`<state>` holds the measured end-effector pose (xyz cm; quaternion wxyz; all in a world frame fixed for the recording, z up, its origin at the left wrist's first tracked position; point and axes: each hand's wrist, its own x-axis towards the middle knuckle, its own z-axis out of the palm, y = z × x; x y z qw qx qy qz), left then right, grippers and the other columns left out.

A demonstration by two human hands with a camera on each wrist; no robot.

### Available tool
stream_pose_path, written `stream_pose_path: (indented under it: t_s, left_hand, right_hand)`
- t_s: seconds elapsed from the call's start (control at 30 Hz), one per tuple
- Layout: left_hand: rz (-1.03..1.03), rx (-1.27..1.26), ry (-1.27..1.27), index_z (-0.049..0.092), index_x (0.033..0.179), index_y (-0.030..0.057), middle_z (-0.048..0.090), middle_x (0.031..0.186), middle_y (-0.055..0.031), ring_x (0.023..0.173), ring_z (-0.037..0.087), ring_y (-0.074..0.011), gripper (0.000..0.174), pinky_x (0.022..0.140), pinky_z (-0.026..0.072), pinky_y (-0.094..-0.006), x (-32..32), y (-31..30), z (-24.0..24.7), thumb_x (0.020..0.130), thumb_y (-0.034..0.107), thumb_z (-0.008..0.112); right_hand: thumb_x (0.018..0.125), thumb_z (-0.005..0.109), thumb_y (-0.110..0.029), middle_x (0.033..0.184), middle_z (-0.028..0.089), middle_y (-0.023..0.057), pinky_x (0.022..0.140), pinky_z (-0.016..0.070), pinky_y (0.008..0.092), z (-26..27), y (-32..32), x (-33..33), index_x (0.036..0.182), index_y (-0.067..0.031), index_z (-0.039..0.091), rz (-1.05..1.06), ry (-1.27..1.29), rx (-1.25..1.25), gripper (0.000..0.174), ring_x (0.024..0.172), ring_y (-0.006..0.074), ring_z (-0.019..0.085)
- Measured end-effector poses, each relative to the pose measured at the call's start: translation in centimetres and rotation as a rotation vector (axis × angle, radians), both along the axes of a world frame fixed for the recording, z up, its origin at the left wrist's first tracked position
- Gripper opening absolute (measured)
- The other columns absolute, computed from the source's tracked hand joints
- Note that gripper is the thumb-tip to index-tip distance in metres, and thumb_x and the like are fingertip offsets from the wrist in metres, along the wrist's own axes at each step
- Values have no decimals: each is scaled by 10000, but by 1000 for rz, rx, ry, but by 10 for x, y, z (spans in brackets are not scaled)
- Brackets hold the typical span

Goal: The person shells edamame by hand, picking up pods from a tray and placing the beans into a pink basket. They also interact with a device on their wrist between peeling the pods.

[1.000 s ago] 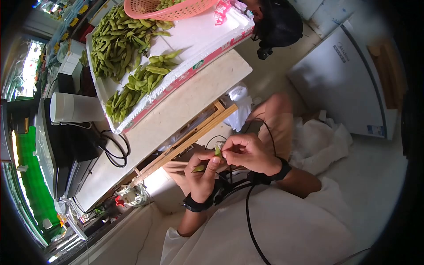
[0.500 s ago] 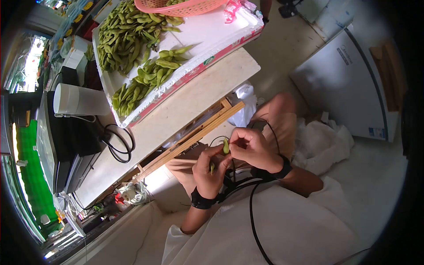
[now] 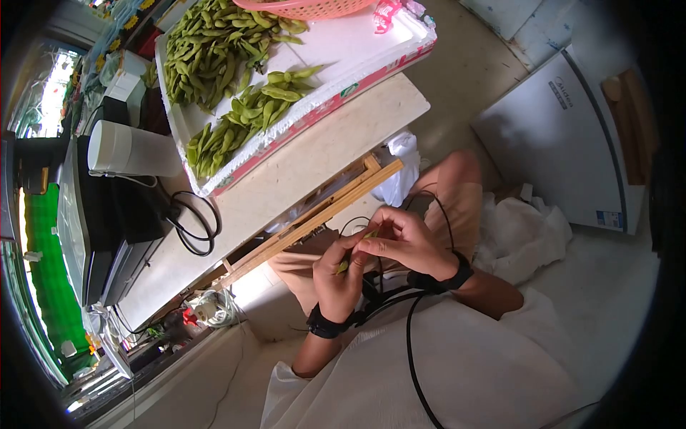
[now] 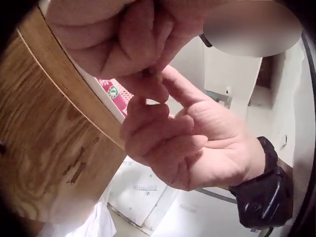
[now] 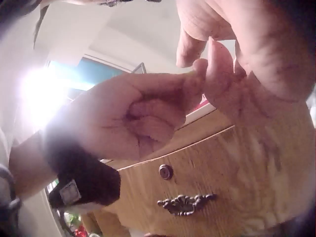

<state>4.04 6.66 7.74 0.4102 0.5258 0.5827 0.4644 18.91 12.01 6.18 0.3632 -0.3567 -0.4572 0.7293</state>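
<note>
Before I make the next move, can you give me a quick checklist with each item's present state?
1. Left grip pinching the edamame pod: ok.
2. Right grip meeting it at that pod: ok.
3. Second pod tucked in the left grip: ok.
4. Whether the pinched pod is split: cannot tell, mostly hidden.
5. Piled pods resting in the white foam tray: ok.
6. Pink colander fully in head view: not ok, cut off at the top edge.

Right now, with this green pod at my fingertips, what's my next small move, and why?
Perhaps gently pull at the green pod with your right hand while your left hand steadies it: both hands meet there, and the left also holds a second pod.
</note>
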Motion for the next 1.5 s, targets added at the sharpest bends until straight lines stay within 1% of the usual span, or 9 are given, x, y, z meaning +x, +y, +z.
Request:
stream_pose_path:
  t_s: [0.23,0.4,0.7,0.83,0.93,1.13,1.27,1.33,1.5]
  left_hand:
    - [-75,-160,-116,618,1072,-31,652,947,-85,873,590,-120,203,791,461,-242,-5,0,3,879,2,564]
    - [15,41,337,637,1049,7,673,857,-135,788,659,-196,232,708,497,-281,5,-1,2,830,-36,576]
    - [22,208,611,608,1022,36,612,780,-119,668,623,-287,244,550,500,-382,6,6,-5,783,-6,622]
    - [14,199,594,602,1017,32,619,793,-119,688,625,-290,236,554,502,-377,6,7,0,784,-6,621]
    - [-17,98,474,620,995,15,636,845,-159,772,636,-314,205,683,501,-361,6,6,6,794,-21,602]
    - [6,42,438,618,992,14,637,857,-153,778,636,-307,196,683,501,-359,7,3,1,799,-18,604]
    - [-27,123,588,621,974,9,632,812,-149,755,640,-274,199,616,499,-350,10,8,-1,784,-49,608]
    - [26,226,530,612,999,23,606,771,-128,646,615,-287,238,548,502,-344,6,11,-2,768,-30,636]
    - [24,75,288,628,1016,10,623,761,-131,672,633,-229,224,610,503,-288,-5,10,4,800,-45,611]
  right_hand:
    - [862,639,-115,756,526,-34,558,392,173,-3,2,4,875,-16,543,54,25,-25,139,662,7,455]
    - [839,608,-79,802,529,-17,592,404,181,-5,2,4,938,0,530,112,-77,-9,149,700,16,467]
    - [830,526,-7,864,550,9,621,429,184,-4,-2,0,1016,11,510,67,47,-152,187,734,28,502]
    - [871,553,-37,793,536,-23,480,365,162,6,0,2,1076,-40,474,116,104,-289,220,614,14,480]
    - [887,607,-132,845,564,-10,459,373,160,-7,0,3,1011,-17,519,119,108,-233,191,637,6,494]
    - [856,557,-52,758,565,-3,432,374,177,-6,7,11,986,-6,534,193,-67,-131,140,615,14,500]
    - [834,505,-20,742,564,9,500,401,190,6,8,7,967,17,546,117,-178,-30,144,625,26,491]
    - [853,511,-35,750,565,5,525,406,190,2,7,11,967,14,552,95,-141,-95,131,640,26,487]
    - [922,562,-133,810,565,-8,625,418,192,10,11,13,957,3,569,90,-107,-95,140,728,25,485]
